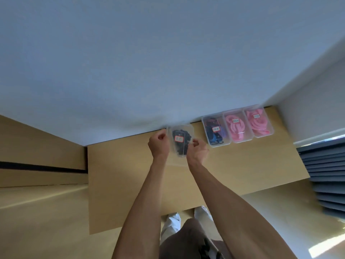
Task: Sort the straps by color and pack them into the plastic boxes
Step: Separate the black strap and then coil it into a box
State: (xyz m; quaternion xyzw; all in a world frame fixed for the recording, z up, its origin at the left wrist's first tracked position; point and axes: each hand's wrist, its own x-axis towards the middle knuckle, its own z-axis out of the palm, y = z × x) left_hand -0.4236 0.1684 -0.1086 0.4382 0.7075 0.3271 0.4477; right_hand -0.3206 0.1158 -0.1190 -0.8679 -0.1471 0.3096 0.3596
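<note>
A clear plastic box [183,131] with black straps inside and a red-edged label sits at the far middle of the wooden table [242,165], near the wall. My left hand [158,144] grips its left edge and my right hand [198,151] grips its right edge. To the right stand three more lidded clear boxes in a row against the wall: one with dark blue straps [215,131], then two with pink straps [236,126] [258,121]. Each carries a small label.
A pale wall [168,62] rises right behind the boxes. A dark slatted blind [328,174] hangs at the right. The wooden floor [46,212] and my legs [186,230] show below the table's near edge.
</note>
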